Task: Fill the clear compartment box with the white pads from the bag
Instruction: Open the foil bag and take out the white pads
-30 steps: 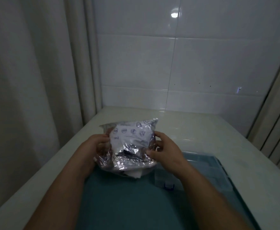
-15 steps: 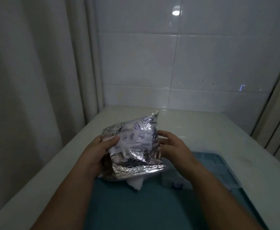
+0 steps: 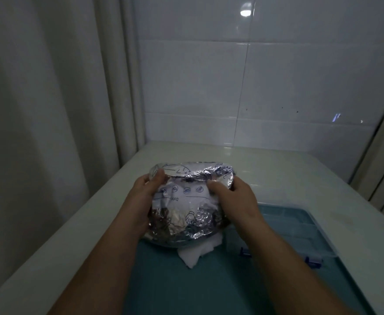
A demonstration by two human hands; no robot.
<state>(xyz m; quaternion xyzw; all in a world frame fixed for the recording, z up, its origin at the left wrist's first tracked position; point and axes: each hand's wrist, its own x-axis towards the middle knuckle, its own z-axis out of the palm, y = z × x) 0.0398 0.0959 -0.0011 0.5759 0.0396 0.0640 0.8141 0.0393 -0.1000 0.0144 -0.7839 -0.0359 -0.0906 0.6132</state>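
**A:** What has changed in the last second?

**B:** The silver foil bag [image 3: 186,208] has been turned. Its pointed corner stood up before; now its top is rolled flat and a printed fish faces up; the white pads [image 3: 196,251] poke further out of its lower edge, over the teal mat [image 3: 186,287].

**A:** And the hands?

**B:** The left hand [image 3: 144,198] clasps the bag's left side, thumb on top; the right hand [image 3: 234,198] grips the right side, fingers curled round it.

**A:** The box?

**B:** The clear compartment box [image 3: 300,223] lies just right of the bag, blue latches [image 3: 244,252] toward the person; I see no pad in it; I judge the filling not yet begun, with the pads ready to come out.
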